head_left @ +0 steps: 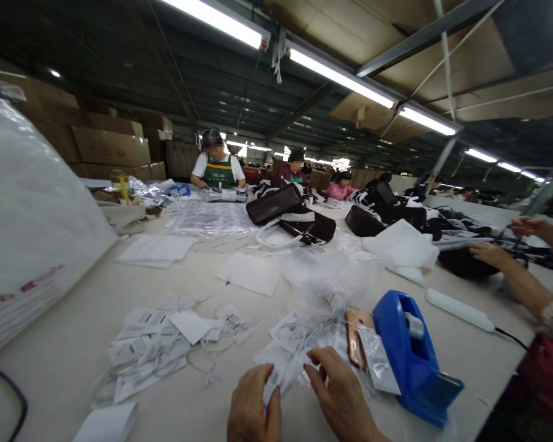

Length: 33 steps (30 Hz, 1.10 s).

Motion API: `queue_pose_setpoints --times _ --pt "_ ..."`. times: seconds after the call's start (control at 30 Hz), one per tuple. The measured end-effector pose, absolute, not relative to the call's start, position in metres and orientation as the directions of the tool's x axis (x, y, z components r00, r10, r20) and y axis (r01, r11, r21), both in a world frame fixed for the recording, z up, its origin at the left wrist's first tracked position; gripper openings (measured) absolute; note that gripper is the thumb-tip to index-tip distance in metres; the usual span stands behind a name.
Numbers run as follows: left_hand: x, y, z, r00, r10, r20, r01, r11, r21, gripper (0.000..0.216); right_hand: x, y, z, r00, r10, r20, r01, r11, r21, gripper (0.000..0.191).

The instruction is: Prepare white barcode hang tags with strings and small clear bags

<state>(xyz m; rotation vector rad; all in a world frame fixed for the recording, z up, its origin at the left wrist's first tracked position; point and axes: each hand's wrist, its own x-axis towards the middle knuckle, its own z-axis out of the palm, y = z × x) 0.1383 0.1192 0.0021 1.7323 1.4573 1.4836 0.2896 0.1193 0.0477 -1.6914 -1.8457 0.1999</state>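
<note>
My left hand [251, 408] is low in the middle, its thumb and forefinger closed on a white paper hang tag [273, 379] with print on it. Just to the right, my right hand [343, 396] has its thumb and fingers bent and apart, with nothing visible between them. Both hands are at the near side of a heap of white tags with thin strings [295, 337]. A second pile of printed tags [142, 344] lies to the left. Beside my right hand are a gold-coloured phone [354, 344], a small clear packet [380, 362] and a blue tape dispenser [408, 356].
White sheets [249, 273] and thin clear plastic lie beyond the tags. Black bags [276, 205] are heaped farther back. A large plastic sack [32, 215] stands left. A co-worker's hands [493, 255] handle a black bag at right, near a white bar with a cord [461, 310]. Other people sit behind.
</note>
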Motion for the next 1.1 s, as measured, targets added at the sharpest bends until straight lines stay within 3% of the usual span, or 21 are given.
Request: queue_pose_setpoints --times 0.07,0.13,0.2,0.37,0.57,0.67,0.83,1.1 --pt "0.135 0.126 -0.003 -0.071 0.806 0.588 0.639 -0.415 0.647 0.029 0.284 0.125 0.046 -0.012 0.949 0.315 0.851 0.175 -0.496 0.013" --pt "0.135 0.129 -0.005 -0.012 0.816 0.577 0.762 -0.367 0.534 0.035 0.280 0.128 0.042 -0.036 0.954 0.299 0.845 0.188 -0.500 0.013" --pt "0.136 0.130 -0.004 0.021 0.862 0.506 0.806 -0.314 0.501 0.038 0.279 0.129 0.038 -0.048 0.958 0.283 0.836 0.194 -0.514 0.013" --pt "0.138 0.129 0.009 0.050 0.940 0.338 0.807 -0.238 0.541 0.040 0.286 0.129 0.035 -0.025 0.961 0.277 0.815 0.180 -0.551 0.015" --pt "0.138 0.129 0.024 0.034 0.970 0.241 0.768 -0.180 0.614 0.041 0.290 0.128 0.033 -0.032 0.957 0.288 0.818 0.190 -0.542 0.014" --pt "0.138 0.128 0.027 0.028 0.977 0.210 0.770 -0.155 0.618 0.041 0.284 0.133 0.036 -0.083 0.923 0.376 0.848 0.264 -0.460 0.018" --pt "0.138 0.127 0.028 0.036 0.981 0.188 0.770 -0.148 0.621 0.043 0.275 0.150 0.041 -0.160 0.844 0.511 0.931 0.301 -0.206 0.026" --pt "0.137 0.128 0.037 0.054 0.994 0.099 0.782 -0.104 0.614 0.043 0.286 0.177 0.049 -0.190 0.745 0.640 0.937 0.332 -0.108 0.016"
